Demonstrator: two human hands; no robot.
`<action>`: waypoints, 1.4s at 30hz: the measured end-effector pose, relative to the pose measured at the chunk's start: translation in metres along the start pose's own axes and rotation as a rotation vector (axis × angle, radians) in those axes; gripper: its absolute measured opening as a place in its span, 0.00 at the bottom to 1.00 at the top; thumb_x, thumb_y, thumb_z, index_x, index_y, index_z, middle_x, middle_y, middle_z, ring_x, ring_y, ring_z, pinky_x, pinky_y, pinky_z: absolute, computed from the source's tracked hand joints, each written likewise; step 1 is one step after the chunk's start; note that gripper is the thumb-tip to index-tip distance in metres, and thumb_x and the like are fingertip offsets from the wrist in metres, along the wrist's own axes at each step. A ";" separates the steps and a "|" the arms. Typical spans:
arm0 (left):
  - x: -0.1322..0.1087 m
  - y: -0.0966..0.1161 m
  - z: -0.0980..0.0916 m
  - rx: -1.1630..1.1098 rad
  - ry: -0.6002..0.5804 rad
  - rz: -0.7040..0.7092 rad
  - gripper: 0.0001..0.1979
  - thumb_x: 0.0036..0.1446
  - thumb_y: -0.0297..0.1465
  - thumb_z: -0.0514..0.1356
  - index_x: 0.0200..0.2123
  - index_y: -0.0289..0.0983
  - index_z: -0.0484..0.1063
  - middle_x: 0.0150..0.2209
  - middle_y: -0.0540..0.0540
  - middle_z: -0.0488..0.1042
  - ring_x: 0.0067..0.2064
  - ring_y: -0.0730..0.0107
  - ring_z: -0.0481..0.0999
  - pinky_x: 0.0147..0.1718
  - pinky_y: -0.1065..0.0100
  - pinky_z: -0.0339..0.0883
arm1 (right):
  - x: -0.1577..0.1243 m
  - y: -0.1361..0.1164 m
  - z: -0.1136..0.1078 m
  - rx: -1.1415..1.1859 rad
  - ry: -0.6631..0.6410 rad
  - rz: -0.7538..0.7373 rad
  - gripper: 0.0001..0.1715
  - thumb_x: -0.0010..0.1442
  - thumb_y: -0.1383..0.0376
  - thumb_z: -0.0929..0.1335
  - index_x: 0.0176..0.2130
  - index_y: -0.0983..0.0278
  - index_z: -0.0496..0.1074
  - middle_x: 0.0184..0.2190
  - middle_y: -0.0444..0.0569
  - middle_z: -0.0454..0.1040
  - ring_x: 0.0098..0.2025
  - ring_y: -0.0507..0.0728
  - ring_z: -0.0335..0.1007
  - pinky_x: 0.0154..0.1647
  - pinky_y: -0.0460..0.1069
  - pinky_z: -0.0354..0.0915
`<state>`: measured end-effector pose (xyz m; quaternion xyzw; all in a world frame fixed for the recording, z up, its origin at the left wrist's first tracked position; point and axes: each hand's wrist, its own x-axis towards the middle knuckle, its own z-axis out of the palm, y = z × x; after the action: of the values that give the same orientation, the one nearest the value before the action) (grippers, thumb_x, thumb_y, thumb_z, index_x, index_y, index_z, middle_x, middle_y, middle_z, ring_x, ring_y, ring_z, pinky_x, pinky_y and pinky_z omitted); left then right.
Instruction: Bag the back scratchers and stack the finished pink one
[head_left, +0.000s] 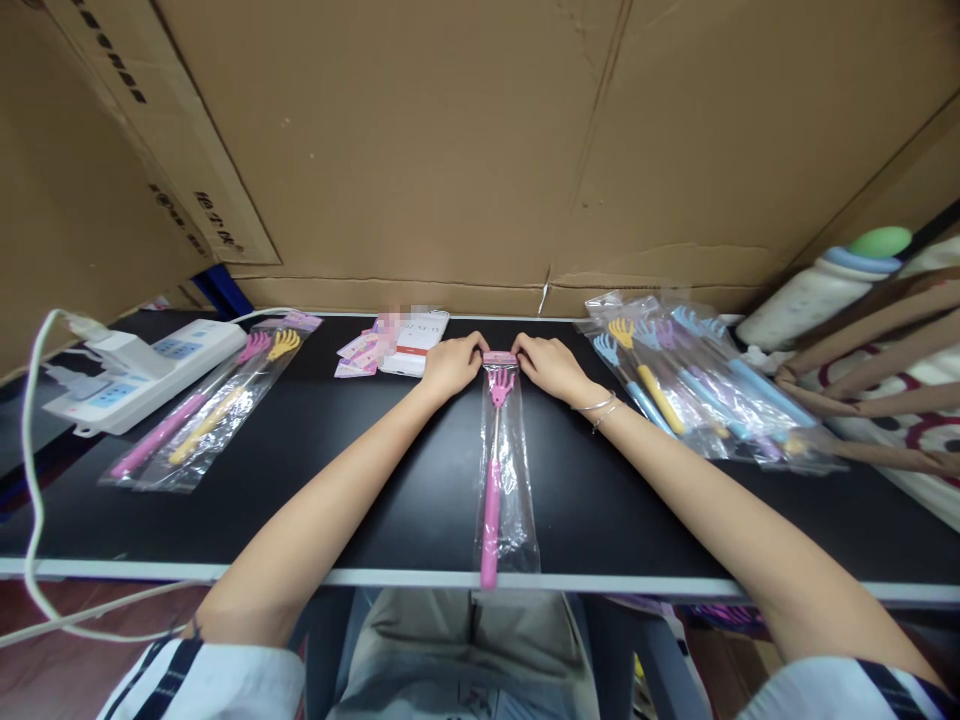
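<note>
Both hands meet at the card (499, 358) on top of the clear bag (519, 500), so the work here seems to be in the fingertips, and it likely goes best with even, light pressure from the two sides. Keeping the card square to the bag matters most: if one side pulls harder, the card may skew or the thin film may pucker beneath it. It would help to keep the bag flat on the counter (405, 500) and to smooth outward from the middle of the card, with the fingers clear of the claws just below. The left hand (452, 364) is curled, its fingertips at the card's left end; the right hand (553, 370) mirrors it at the right end. Whether either one truly pinches the card or only presses on it cannot be told at this size. The pink scratcher (491, 510) lies inside the bag, between the two forearms, claws close to the card and nearer the person than the fingertips; its handle runs straight toward the body, its end over the counter's near edge. That end looks unsupported by either hand, so a sharp tug might swing it. More bagged scratchers lie well apart, a pair (214, 400) on the left and a pile (679, 375) on the right.
</note>
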<state>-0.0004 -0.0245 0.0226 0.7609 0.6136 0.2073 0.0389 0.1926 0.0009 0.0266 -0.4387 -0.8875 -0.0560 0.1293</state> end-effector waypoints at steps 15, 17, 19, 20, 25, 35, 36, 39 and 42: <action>-0.001 0.000 -0.001 0.001 -0.001 0.008 0.12 0.60 0.29 0.50 0.43 0.44 0.71 0.36 0.50 0.78 0.40 0.63 0.76 0.36 0.69 0.63 | -0.001 0.000 -0.001 -0.016 -0.002 0.013 0.12 0.64 0.69 0.59 0.45 0.65 0.67 0.39 0.51 0.77 0.40 0.58 0.73 0.39 0.48 0.56; -0.001 0.000 -0.001 0.001 -0.002 0.007 0.13 0.60 0.29 0.50 0.43 0.44 0.71 0.36 0.49 0.78 0.40 0.64 0.76 0.36 0.69 0.63 | 0.000 0.000 -0.001 -0.018 -0.006 0.011 0.12 0.64 0.68 0.58 0.45 0.65 0.67 0.39 0.51 0.77 0.40 0.58 0.73 0.39 0.48 0.56; -0.001 0.000 -0.001 0.002 -0.001 0.007 0.13 0.60 0.29 0.50 0.43 0.44 0.71 0.36 0.50 0.78 0.41 0.64 0.76 0.36 0.69 0.63 | 0.000 -0.001 -0.001 -0.019 -0.006 0.008 0.12 0.64 0.68 0.58 0.45 0.65 0.67 0.39 0.51 0.77 0.40 0.58 0.73 0.39 0.48 0.56; -0.001 0.000 -0.001 0.002 -0.001 0.008 0.13 0.60 0.29 0.50 0.43 0.44 0.71 0.36 0.50 0.78 0.41 0.64 0.77 0.36 0.69 0.63 | 0.000 -0.001 -0.001 -0.019 -0.007 0.007 0.12 0.64 0.68 0.58 0.45 0.65 0.67 0.39 0.51 0.77 0.40 0.58 0.73 0.39 0.48 0.56; -0.001 0.001 -0.001 0.007 0.006 0.013 0.12 0.60 0.29 0.50 0.43 0.44 0.71 0.37 0.49 0.78 0.41 0.64 0.77 0.36 0.69 0.64 | 0.000 -0.001 -0.001 -0.015 -0.009 0.006 0.12 0.64 0.69 0.59 0.45 0.65 0.67 0.40 0.52 0.77 0.40 0.58 0.72 0.40 0.48 0.56; -0.001 0.001 0.003 0.029 0.036 0.035 0.13 0.60 0.27 0.50 0.43 0.43 0.71 0.40 0.49 0.78 0.43 0.63 0.77 0.37 0.68 0.64 | 0.000 0.001 0.002 -0.012 -0.001 0.004 0.12 0.64 0.70 0.59 0.44 0.65 0.67 0.39 0.51 0.77 0.40 0.57 0.72 0.40 0.48 0.56; -0.002 0.001 0.003 0.031 0.040 0.038 0.13 0.60 0.27 0.50 0.43 0.43 0.71 0.40 0.49 0.78 0.43 0.63 0.77 0.36 0.68 0.64 | 0.000 0.001 0.002 -0.013 0.001 0.003 0.12 0.64 0.69 0.59 0.44 0.65 0.67 0.39 0.51 0.77 0.40 0.57 0.72 0.40 0.48 0.56; -0.002 0.001 0.003 0.037 0.053 0.045 0.13 0.60 0.27 0.50 0.43 0.43 0.70 0.40 0.49 0.78 0.42 0.62 0.77 0.35 0.68 0.63 | 0.000 0.002 0.003 -0.017 0.004 0.003 0.12 0.64 0.69 0.59 0.44 0.65 0.67 0.39 0.51 0.77 0.40 0.57 0.73 0.39 0.49 0.56; -0.002 0.002 0.004 0.044 0.071 0.044 0.12 0.60 0.28 0.49 0.42 0.43 0.70 0.39 0.49 0.78 0.41 0.62 0.76 0.34 0.67 0.63 | 0.001 0.003 0.004 -0.020 0.003 0.005 0.11 0.64 0.69 0.59 0.44 0.64 0.67 0.39 0.50 0.77 0.40 0.58 0.73 0.39 0.49 0.55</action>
<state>0.0023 -0.0266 0.0193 0.7672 0.6020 0.2212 -0.0043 0.1940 0.0041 0.0233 -0.4421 -0.8856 -0.0652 0.1264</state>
